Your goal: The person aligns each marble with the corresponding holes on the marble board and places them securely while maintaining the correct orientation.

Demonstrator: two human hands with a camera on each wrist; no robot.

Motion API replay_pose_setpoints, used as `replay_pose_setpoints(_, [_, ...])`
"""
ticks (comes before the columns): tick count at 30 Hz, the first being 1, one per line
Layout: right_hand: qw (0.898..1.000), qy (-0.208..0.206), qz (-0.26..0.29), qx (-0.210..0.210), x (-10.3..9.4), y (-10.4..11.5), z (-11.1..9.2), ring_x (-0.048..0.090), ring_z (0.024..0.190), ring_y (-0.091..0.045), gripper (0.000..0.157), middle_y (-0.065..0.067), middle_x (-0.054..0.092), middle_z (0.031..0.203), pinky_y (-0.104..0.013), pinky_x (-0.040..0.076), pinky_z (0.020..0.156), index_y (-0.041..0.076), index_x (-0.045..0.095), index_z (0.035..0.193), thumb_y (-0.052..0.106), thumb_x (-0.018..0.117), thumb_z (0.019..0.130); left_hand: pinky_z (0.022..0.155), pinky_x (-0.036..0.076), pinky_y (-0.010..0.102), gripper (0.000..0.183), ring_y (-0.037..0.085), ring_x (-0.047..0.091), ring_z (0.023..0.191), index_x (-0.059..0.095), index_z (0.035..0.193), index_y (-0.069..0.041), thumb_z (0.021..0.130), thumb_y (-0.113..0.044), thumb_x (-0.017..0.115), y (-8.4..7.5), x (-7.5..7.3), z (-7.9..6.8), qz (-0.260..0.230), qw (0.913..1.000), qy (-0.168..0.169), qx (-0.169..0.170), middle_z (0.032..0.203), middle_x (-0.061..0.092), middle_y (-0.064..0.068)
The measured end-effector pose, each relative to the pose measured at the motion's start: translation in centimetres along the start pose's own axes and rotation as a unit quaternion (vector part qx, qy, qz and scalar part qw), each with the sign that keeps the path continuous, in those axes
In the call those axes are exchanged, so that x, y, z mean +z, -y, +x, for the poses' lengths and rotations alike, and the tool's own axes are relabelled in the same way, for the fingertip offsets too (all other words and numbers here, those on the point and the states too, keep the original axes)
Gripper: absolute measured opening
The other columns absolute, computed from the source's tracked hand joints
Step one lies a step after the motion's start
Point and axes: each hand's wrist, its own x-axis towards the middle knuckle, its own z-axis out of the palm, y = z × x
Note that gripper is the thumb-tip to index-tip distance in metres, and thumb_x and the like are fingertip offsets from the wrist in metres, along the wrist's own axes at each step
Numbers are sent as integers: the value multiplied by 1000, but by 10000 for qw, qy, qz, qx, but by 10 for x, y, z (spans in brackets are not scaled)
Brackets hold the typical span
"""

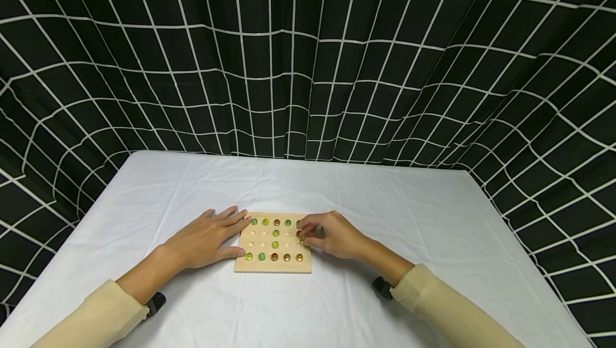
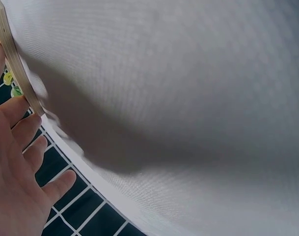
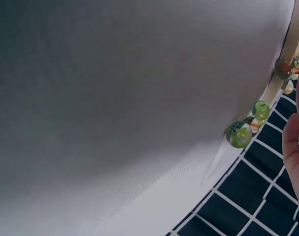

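A pale wooden board (image 1: 272, 268) with rows of small hollows lies on the white cloth. Green, yellow and brown glass marbles (image 1: 275, 245) fill its near and far rows and part of the middle column. My left hand (image 1: 202, 238) rests flat along the left side, fingers spread, fingertips and thumb at the board's edge. At the right column, my right hand (image 1: 339, 234) pinches a brownish marble (image 1: 301, 240) between thumb and fingers. Just above it, another brown marble (image 1: 299, 233) is partly covered by the fingers.
By the board's right edge, loose marbles (image 3: 238, 134) lie on the cloth, mostly hidden by the right hand in the head view. White cloth (image 1: 409, 214) covers the table. A black curtain with white grid lines (image 1: 289, 70) hangs behind and at both sides.
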Motion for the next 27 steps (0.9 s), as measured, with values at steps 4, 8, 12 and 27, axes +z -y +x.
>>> replay_pose_setpoints(4, [9999, 120, -80, -84, 3, 0, 1, 66, 89, -2, 25, 5, 74, 96, -33, 54, 77, 7, 71, 112, 7, 77, 88, 111, 28, 64, 76, 31, 30, 147, 38, 155, -16, 97, -63, 50, 0, 0, 0, -15, 10000, 9, -12, 158, 37, 7])
replay_pose_setpoints(8, [9996, 114, -125, -204, 4, 1, 1, 67, 90, -4, 24, 3, 74, 96, -33, 54, 79, 7, 71, 111, 6, 77, 87, 111, 27, 65, 76, 31, 29, 147, 37, 155, -16, 97, -62, 50, 0, 0, 0, -6, 10000, 9, -28, 159, 36, 6])
replay_pose_setpoints(12, [9995, 98, -156, -272, 5, 2, 0, 67, 90, -4, 24, 3, 74, 97, -31, 54, 78, 7, 70, 110, 5, 77, 87, 111, 27, 64, 76, 31, 29, 147, 37, 156, -17, 97, -63, 49, 0, 0, 0, -9, 10000, 11, -34, 159, 36, 6])
replay_pose_setpoints(27, [9995, -263, -131, -71, -17, -4, -10, 66, 87, -6, 25, 1, 75, 95, -35, 54, 75, 5, 71, 113, 4, 74, 88, 111, 27, 64, 76, 30, 29, 147, 36, 156, -16, 97, -62, 50, -2, -1, 0, -28, 10000, 26, -43, 159, 36, 6])
